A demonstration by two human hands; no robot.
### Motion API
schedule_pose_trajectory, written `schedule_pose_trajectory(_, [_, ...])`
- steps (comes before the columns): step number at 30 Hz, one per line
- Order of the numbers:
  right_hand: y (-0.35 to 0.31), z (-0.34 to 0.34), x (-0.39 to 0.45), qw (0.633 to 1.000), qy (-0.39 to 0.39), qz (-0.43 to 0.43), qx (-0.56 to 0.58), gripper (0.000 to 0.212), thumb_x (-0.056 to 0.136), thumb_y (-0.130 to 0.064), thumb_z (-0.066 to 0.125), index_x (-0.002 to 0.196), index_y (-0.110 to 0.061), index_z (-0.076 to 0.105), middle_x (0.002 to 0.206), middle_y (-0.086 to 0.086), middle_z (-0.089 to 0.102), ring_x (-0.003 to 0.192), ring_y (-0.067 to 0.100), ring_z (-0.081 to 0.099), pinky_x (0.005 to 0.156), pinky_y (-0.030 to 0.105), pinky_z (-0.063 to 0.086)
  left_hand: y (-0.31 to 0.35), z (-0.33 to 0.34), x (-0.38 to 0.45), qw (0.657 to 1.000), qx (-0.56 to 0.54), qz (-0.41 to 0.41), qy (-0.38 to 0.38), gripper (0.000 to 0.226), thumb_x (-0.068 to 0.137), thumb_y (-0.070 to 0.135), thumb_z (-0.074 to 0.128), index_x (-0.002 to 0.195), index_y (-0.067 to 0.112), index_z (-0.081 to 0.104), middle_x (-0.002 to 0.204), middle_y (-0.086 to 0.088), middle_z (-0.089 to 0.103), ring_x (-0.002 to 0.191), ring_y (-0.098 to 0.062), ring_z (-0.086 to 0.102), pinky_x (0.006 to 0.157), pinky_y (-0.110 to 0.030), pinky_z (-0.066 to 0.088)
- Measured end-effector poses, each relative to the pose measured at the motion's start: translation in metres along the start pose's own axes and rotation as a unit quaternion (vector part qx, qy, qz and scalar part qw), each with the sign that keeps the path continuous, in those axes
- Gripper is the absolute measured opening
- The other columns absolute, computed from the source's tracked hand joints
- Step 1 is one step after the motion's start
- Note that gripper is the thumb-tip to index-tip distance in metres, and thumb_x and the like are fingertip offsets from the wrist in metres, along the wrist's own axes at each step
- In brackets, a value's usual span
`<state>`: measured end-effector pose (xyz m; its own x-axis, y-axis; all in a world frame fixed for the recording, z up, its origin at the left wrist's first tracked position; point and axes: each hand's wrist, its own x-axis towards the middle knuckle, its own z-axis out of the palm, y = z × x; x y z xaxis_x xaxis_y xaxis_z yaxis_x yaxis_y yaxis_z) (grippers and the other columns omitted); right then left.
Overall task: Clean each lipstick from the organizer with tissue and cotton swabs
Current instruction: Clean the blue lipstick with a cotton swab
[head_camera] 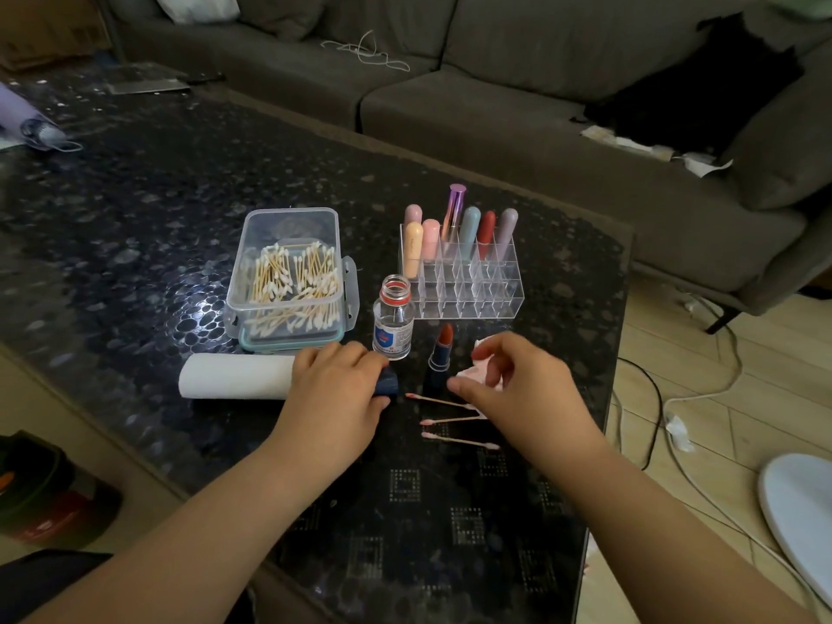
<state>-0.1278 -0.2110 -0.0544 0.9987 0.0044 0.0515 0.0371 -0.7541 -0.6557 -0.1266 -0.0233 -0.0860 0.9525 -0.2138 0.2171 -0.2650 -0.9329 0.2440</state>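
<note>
- The tissue roll [234, 376] lies on its side at the left of the tabletop [135, 209], with its long axis running left to right; its right end goes under the left hand [335, 391].
- Behind it stands the clear box of cotton swabs [288, 281], with no lid on it.
- The left hand has its fingers curled around a dark blue cap [388, 384], so this grip is closed on the cap, which I judge belongs to the open lipstick.
- Just beyond the fingers of this hand stands a small open bottle [394, 317].
- The open lipstick [440, 353] stands upright between the two hands, its long axis vertical, red tip up, in front of the organizer [463, 281].
- Three used swabs [450, 421] lie flat near it, their pink ends to the left.
- The right hand [517, 376] pinches a crumpled tissue [477, 369], stained pink, between its fingers.
- This hand is just to the right of the lipstick, and seems a little nearer to it than the left one.
- I think the coming move is to bring the cap over the lipstick; the cap has to travel to the right and come down along the vertical axis.
- Seven capped lipsticks stand in the back rows of the organizer, so much of the task seems to remain.
</note>
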Motion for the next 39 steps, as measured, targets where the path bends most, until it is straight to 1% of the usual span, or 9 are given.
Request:
schedule_pose_trajectory(4, [-0.003,0.013,0.013,0.999,0.008,0.015,0.032,0.051,0.074,-0.037,0.078,0.12,-0.025,0.06,0.087,-0.008,0.056,0.073,0.003,0.049,0.064,0.013,0.038,0.0,0.002,-0.001,1.0,-0.012,-0.012,0.024,0.05,0.087,0.037,0.061,0.134,0.025,0.047,0.126,0.006,0.049,0.121,-0.017,0.042,0.1,-0.032,0.025])
schedule_pose_trajectory(9, [-0.004,0.023,0.022,0.995,0.001,0.022,0.093,0.023,0.078,-0.033,0.076,0.098,-0.023,0.069,0.07,-0.01,0.054,0.062,0.003,0.049,0.058,0.01,0.04,-0.001,0.004,0.0,0.997,-0.041,-0.012,0.066,0.048,0.06,0.031,0.086,0.102,0.017,0.067,0.09,0.0,0.06,0.089,-0.027,0.059,0.075,-0.039,0.04])
schedule_pose_trajectory(13, [-0.013,0.012,0.021,0.99,-0.001,0.024,0.138,0.016,0.078,-0.032,0.075,0.082,-0.018,0.07,0.062,-0.008,0.055,0.054,0.0,0.047,0.052,0.01,0.041,0.008,-0.007,0.001,0.987,-0.135,-0.011,0.083,0.04,0.063,0.033,0.084,0.096,0.02,0.066,0.089,0.009,0.055,0.089,-0.019,0.057,0.076,-0.033,0.04])
schedule_pose_trajectory(17, [-0.032,-0.012,0.01,0.973,-0.03,-0.021,0.229,0.025,0.077,-0.03,0.074,0.078,-0.006,0.071,0.062,0.008,0.06,0.055,0.005,0.049,0.053,0.017,0.042,0.027,-0.028,-0.004,0.93,-0.354,-0.095,0.011,0.031,0.066,0.045,0.076,0.088,0.036,0.057,0.09,0.018,0.061,0.087,0.004,0.055,0.069,-0.008,0.039])
schedule_pose_trajectory(24, [-0.036,-0.03,-0.003,0.952,-0.062,-0.088,0.286,0.056,0.066,-0.047,0.067,0.082,0.006,0.066,0.085,0.034,0.06,0.07,0.024,0.053,0.067,0.044,0.047,0.032,-0.036,-0.006,0.829,-0.548,-0.102,-0.042,0.021,0.066,0.037,0.082,0.079,0.026,0.069,0.078,-0.002,0.07,0.071,-0.011,0.061,0.069,-0.029,0.045])
schedule_pose_trajectory(28, [-0.033,-0.04,-0.004,0.927,-0.111,-0.117,0.339,0.02,0.078,-0.027,0.071,0.074,-0.007,0.071,0.073,0.011,0.07,0.069,0.016,0.062,0.067,0.025,0.051,0.03,-0.046,-0.008,0.766,-0.624,-0.063,-0.139,0.021,0.076,0.036,0.069,0.081,0.016,0.072,0.077,0.001,0.072,0.077,-0.009,0.065,0.074,-0.02,0.049])
schedule_pose_trajectory(31, [-0.032,-0.046,-0.006,0.916,-0.147,-0.134,0.347,0.02,0.078,-0.025,0.071,0.077,-0.006,0.07,0.073,0.012,0.068,0.068,0.017,0.062,0.067,0.023,0.052,0.029,-0.05,-0.011,0.728,-0.647,-0.027,-0.224,0.022,0.085,0.037,0.063,0.092,0.019,0.075,0.091,-0.002,0.074,0.094,-0.014,0.066,0.085,-0.026,0.049])
schedule_pose_trajectory(35, [-0.035,-0.047,-0.006,0.927,-0.122,-0.134,0.329,0.028,0.076,-0.03,0.072,0.079,-0.003,0.069,0.074,0.019,0.067,0.064,0.033,0.06,0.066,0.035,0.053,0.032,-0.05,-0.011,0.717,-0.666,-0.044,-0.199,0.042,0.074,0.036,0.068,0.111,0.02,0.062,0.106,0.004,0.071,0.104,-0.011,0.064,0.089,-0.027,0.051])
schedule_pose_trajectory(39, [-0.035,-0.043,-0.006,0.938,-0.103,-0.146,0.298,0.034,0.074,-0.041,0.07,0.077,-0.007,0.069,0.078,0.029,0.062,0.069,0.045,0.055,0.068,0.056,0.047,0.037,-0.049,-0.008,0.737,-0.659,-0.086,-0.121,0.041,0.063,0.021,0.086,0.092,0.012,0.059,0.082,0.003,0.068,0.082,-0.01,0.063,0.078,-0.021,0.051])
